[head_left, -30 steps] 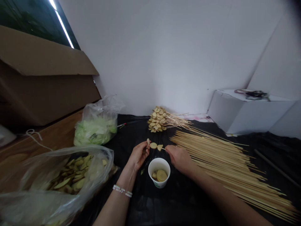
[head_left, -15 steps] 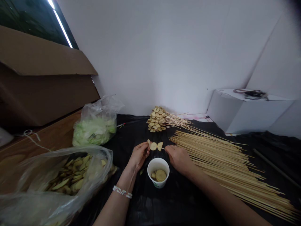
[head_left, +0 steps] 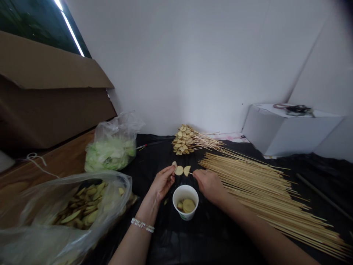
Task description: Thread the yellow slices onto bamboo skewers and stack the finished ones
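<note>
My left hand (head_left: 163, 181) pinches a small potato slice (head_left: 174, 164) at the tip of a thin bamboo skewer. My right hand (head_left: 209, 185) is closed on that skewer's other end. Two potato slices (head_left: 182, 170) sit threaded on the skewer between my hands. Just below them stands a white paper cup (head_left: 185, 211) with a few potato slices inside. Both hands hover over the black plastic sheet (head_left: 209, 235) covering the table.
A heap of filled potato skewers (head_left: 185, 141) lies at the back. Bare bamboo skewers (head_left: 264, 195) spread to the right. A clear bag of potato slices (head_left: 82, 206) lies front left, a bag of green leaves (head_left: 111, 149) behind it. Cardboard box (head_left: 52, 95) left, white box (head_left: 289, 129) right.
The slices on the skewer have slid closer together, toward my left hand. Both hands stay almost where they were.
</note>
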Demonstrator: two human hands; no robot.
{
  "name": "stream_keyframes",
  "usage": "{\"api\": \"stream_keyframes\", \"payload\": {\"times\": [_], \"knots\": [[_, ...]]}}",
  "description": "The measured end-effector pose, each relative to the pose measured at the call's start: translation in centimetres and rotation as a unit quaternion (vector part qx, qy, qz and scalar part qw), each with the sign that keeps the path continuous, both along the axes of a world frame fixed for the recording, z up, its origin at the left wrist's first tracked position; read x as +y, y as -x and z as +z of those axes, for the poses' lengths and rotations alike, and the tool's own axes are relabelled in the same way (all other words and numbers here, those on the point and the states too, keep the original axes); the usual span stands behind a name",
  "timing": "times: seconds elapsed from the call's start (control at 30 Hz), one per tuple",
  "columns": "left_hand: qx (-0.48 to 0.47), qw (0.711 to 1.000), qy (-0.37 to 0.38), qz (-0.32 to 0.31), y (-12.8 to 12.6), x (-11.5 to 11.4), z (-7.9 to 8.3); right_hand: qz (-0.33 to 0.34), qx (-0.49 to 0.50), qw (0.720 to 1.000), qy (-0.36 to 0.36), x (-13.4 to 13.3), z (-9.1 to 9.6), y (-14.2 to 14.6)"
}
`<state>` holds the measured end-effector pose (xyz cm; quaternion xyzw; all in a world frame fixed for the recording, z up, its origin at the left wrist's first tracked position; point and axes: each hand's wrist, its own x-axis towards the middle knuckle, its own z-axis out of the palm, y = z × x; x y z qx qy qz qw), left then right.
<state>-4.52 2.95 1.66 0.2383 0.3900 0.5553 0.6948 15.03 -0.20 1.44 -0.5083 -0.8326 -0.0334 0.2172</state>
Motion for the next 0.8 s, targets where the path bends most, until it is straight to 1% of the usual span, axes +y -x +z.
{"api": "stream_keyframes", "payload": {"times": [0.13,0.33,0.47,0.6,0.73,0.8], "knots": [[-0.004,1.0,0.006,0.006,0.1,0.1,-0.2,0.013,0.015,1.0,-0.005,0.0,-0.3,0.0],[-0.019,1.0,0.011,-0.004,0.2,0.2,-0.1,0.025,0.024,0.999,-0.003,-0.1,-0.4,0.0],[-0.018,1.0,0.018,0.003,-0.1,0.0,0.1,0.012,0.023,1.0,0.004,-0.2,-0.1,0.0],[-0.015,1.0,0.015,-0.005,-0.6,-0.4,0.2,-0.006,0.033,0.999,0.013,-0.2,-0.1,0.1],[0.007,0.999,0.006,-0.031,-1.3,-0.7,-0.2,0.005,0.034,0.999,0.013,-0.2,-0.4,0.3],[0.008,1.0,0.005,-0.026,-1.5,-0.7,-0.6,0.009,0.029,0.999,0.017,-0.2,-0.5,0.4]]}}
